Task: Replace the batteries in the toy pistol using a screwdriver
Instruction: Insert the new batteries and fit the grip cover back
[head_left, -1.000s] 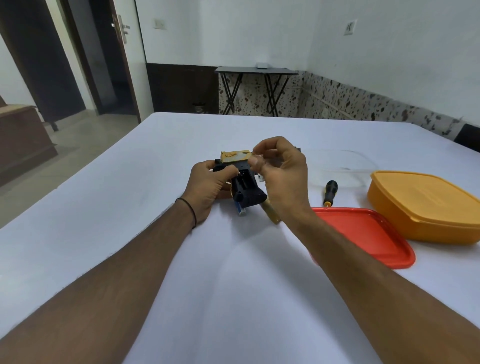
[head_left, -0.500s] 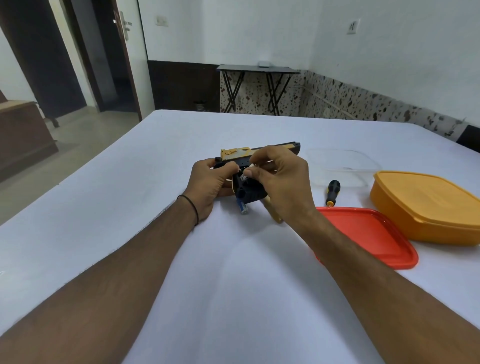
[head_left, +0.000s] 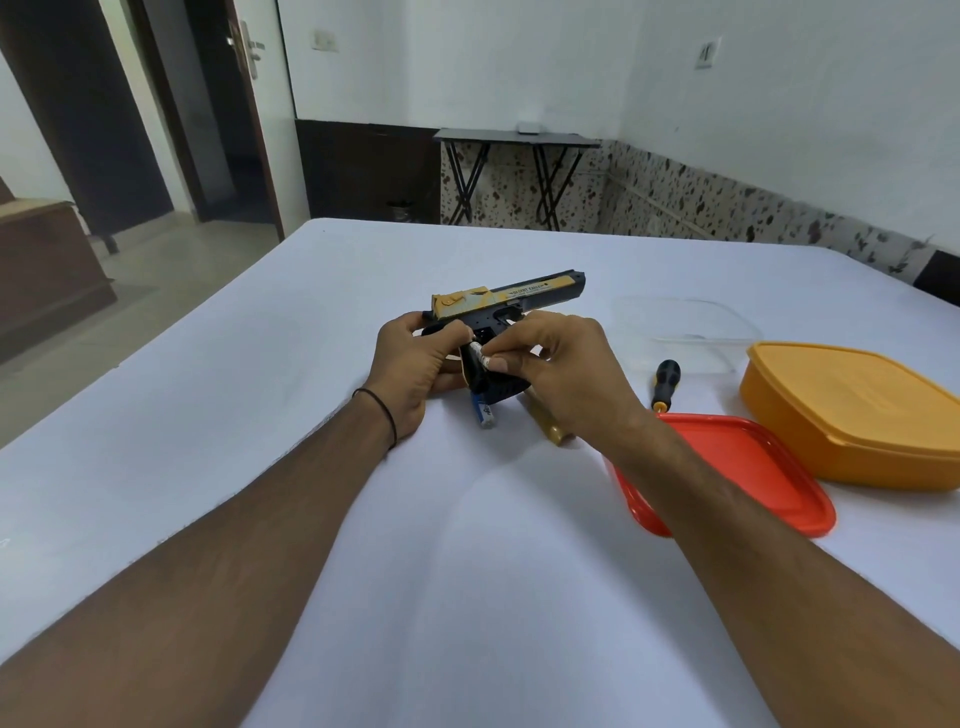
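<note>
A black and gold toy pistol (head_left: 511, 299) lies on its side on the white table (head_left: 467, 597), barrel pointing right. My left hand (head_left: 415, 369) grips its rear and grip from the left. My right hand (head_left: 561, 374) pinches a small battery (head_left: 479, 356) at the open grip of the pistol. Another battery (head_left: 484, 413) with a blue label lies on the table just below the grip. A gold-coloured piece (head_left: 548, 428) lies partly under my right wrist. The screwdriver (head_left: 664, 384), black handle with a yellow collar, lies to the right of my right hand.
A red lid (head_left: 737, 467) lies right of my right forearm. An orange lidded box (head_left: 852, 410) stands at the right edge. A clear plastic container (head_left: 685, 327) sits behind the screwdriver. A folding table (head_left: 514, 171) stands by the far wall.
My right hand has come down from above the slide to the pistol's grip, and the battery in its fingers is now at the grip opening. My left hand has stayed on the pistol.
</note>
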